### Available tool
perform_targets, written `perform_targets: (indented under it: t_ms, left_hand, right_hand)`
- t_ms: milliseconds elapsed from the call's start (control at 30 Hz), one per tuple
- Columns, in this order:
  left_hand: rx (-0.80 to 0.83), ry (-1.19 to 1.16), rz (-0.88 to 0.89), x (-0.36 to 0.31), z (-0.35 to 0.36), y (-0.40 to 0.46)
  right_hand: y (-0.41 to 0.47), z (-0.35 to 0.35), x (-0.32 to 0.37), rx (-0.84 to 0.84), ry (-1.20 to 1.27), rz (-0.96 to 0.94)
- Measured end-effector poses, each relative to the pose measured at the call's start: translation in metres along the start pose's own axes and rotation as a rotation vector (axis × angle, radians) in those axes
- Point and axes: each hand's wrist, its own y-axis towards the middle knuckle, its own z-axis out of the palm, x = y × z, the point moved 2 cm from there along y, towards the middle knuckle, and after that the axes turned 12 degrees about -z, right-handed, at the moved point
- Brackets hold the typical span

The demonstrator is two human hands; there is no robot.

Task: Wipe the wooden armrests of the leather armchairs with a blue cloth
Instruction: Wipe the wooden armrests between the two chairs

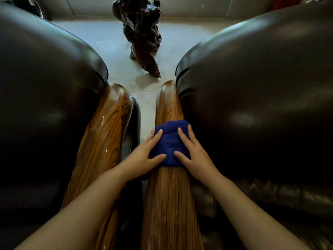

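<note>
Scanning from the nine o'clock side, the left armchair [45,83] fills the edge of the view, and its wooden armrest [104,127] runs beside it, glossy with streaks of reflected light. A narrow strip of pale floor [146,109] separates it from the second armrest [169,195], which belongs to the right armchair [261,87] at three o'clock. A dark carved sculpture [142,33] stands on the floor at twelve o'clock, well apart from the work.

The blue cloth [170,141] lies folded across the second armrest, about midway along its visible length. The left hand [144,154] is laid flat on the cloth's left edge with fingers spread, and the right hand [192,150] is laid flat on its right edge the same way; neither pinches the fabric, both seem to press it down.

The armrest's long axis runs from six o'clock toward twelve o'clock, straight away from the person, so the wiping stroke probably follows that line. Both hands sit equally near, one on each flank. Bare wood shows ahead of the cloth up to the rounded end, and behind it toward the body.
</note>
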Motion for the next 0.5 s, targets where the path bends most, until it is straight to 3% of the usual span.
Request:
perform_targets:
  t_ms: [267, 367, 500]
  left_hand:
    - [0.077, 0.271, -0.135, -0.031, -0.02, 0.034]
    - [-0.041, 0.358, -0.096, -0.04, -0.019, 0.025]
    - [-0.215, 0.419, 0.097, -0.043, -0.018, 0.011]
  right_hand:
    - [0.034, -0.016, 0.001, 0.049, -0.084, 0.095]
    - [0.031, -0.02, 0.011, 0.009, -0.174, 0.081]
    - [0.022, -0.024, 0.02, -0.055, -0.353, -0.119]
